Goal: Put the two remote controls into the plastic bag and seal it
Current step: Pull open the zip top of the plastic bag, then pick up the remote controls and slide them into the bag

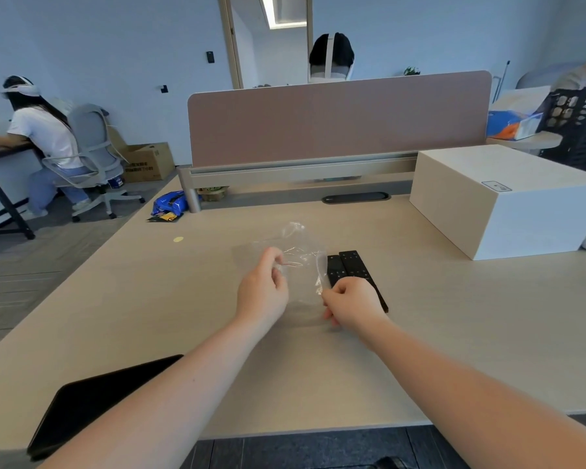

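Fingers of both hands pinch the clear plastic bag (pixel 298 262): left hand (pixel 263 287) at its mouth edge, right hand (pixel 351 304) at the near side. Two remote controls (pixel 347 269) lie side by side on the desk (pixel 183 299), long axes running away, seemingly touching the right hand, which is nearer.

An open-plan office: a pale wood surface (pixel 149 299) runs up to a mauve desk divider (pixel 339 120) at upper centre, and at the left edge a person (pixel 44 137) sits in a grey swivel chair (pixel 95 154) beside a cardboard box (pixel 148 162).
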The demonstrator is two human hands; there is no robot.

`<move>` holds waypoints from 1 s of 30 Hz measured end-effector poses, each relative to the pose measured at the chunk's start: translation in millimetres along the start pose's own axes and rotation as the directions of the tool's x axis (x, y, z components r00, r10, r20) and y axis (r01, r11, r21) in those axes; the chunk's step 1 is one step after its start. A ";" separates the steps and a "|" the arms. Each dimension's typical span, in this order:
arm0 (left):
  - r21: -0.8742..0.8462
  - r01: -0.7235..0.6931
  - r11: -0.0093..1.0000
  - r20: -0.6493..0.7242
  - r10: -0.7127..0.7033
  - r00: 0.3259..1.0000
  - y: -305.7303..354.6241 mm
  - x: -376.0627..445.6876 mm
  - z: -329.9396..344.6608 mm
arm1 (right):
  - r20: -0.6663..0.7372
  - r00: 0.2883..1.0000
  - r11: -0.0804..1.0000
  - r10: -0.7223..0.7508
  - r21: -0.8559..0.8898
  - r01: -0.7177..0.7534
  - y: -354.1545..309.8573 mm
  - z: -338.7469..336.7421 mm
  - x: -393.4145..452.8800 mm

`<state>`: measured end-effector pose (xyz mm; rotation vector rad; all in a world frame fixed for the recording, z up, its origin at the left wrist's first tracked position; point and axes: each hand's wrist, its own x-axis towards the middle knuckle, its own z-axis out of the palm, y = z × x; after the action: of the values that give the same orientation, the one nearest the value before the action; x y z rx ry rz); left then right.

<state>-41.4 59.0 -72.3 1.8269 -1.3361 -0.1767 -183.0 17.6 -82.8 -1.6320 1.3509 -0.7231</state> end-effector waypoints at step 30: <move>0.362 -0.354 0.863 0.318 0.242 0.917 -5.0 8.6 -37.3 | -0.018 0.983 0.618 -0.181 -0.780 0.099 10.1 -10.2 -4.4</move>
<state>-13.6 72.3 -49.2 1.9499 -1.9512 0.0405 -197.4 18.9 -86.7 -2.4362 1.7615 -0.2800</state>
